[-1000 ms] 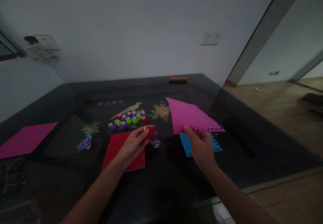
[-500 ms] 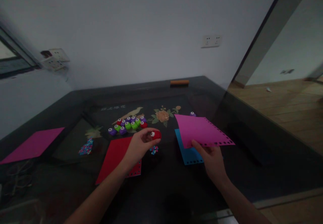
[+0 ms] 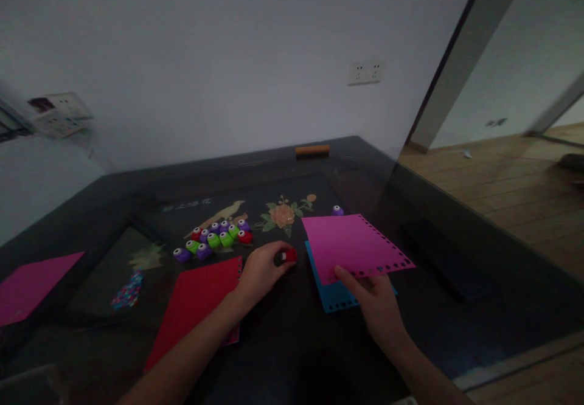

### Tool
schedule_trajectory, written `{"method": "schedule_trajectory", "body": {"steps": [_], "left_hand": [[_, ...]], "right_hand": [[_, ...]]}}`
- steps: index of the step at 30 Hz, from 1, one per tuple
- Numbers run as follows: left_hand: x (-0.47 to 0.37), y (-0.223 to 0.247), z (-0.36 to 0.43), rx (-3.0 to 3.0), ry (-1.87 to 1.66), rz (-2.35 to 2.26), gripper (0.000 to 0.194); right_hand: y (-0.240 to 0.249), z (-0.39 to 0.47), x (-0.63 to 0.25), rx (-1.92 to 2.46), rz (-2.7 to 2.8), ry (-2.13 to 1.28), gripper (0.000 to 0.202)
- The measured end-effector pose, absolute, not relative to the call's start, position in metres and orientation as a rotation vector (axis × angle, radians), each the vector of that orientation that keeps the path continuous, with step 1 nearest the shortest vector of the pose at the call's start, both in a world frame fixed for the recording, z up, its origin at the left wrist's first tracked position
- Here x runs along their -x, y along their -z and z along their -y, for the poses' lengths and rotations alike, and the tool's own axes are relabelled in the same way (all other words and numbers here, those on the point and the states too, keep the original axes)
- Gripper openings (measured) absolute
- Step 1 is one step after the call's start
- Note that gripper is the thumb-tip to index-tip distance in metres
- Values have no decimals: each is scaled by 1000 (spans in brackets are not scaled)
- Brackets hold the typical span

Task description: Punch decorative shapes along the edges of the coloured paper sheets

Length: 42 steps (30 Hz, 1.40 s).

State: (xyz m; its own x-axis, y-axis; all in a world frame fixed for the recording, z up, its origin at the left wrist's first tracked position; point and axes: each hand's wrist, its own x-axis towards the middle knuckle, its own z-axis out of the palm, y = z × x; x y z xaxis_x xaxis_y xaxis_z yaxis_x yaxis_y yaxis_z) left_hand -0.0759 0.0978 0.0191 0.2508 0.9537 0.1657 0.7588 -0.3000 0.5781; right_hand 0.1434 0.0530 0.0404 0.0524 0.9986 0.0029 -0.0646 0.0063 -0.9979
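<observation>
My left hand (image 3: 264,271) is closed round a small red hole punch (image 3: 289,255), held just left of the sheets by my right hand. In my right hand (image 3: 376,308), thumb on top, is the near edge of a pink sheet (image 3: 344,241) with small holes along its near and right edges. Partly covered beneath it is a blue sheet (image 3: 326,292), also punched along its near edge. A red sheet (image 3: 196,301) with holes along its right side lies under my left forearm. Several purple, green and red punches (image 3: 213,240) stand grouped beyond it.
A single purple punch (image 3: 337,210) stands behind the pink sheet. Coloured paper dots (image 3: 128,290) lie in a pile at left, near another pink sheet (image 3: 34,286). A long dark object (image 3: 440,259) rests at right, and an orange-brown bar (image 3: 312,150) at the table's back edge.
My view has turned a little to the right. The left hand has moved right and lower with the red punch, closer to the pink sheet. The small dot pile near that hand is now hidden.
</observation>
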Motion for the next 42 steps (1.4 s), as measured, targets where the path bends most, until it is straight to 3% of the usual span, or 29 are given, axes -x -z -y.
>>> {"method": "schedule_trajectory", "body": {"steps": [8, 20, 31, 38, 42], "left_hand": [[72, -38, -147, -2146, -876, -1632, 22], [16, -14, -249, -2224, -601, -1629, 20], [-6, -2, -263, -2239, -647, -1511, 15], [2, -4, -247, -2031, -899, -1407, 43], [30, -14, -216, -1769, -983, -1421, 31]], "right_hand": [[-36, -45, -134, 1165, 1059, -1229, 23], [-21, -37, -136, 1073, 1067, -1198, 18], [-21, -33, -133, 1151, 1200, -1111, 30], [-26, -33, -133, 1122, 1232, -1137, 24], [-31, -34, -135, 1094, 1228, -1141, 23]]}}
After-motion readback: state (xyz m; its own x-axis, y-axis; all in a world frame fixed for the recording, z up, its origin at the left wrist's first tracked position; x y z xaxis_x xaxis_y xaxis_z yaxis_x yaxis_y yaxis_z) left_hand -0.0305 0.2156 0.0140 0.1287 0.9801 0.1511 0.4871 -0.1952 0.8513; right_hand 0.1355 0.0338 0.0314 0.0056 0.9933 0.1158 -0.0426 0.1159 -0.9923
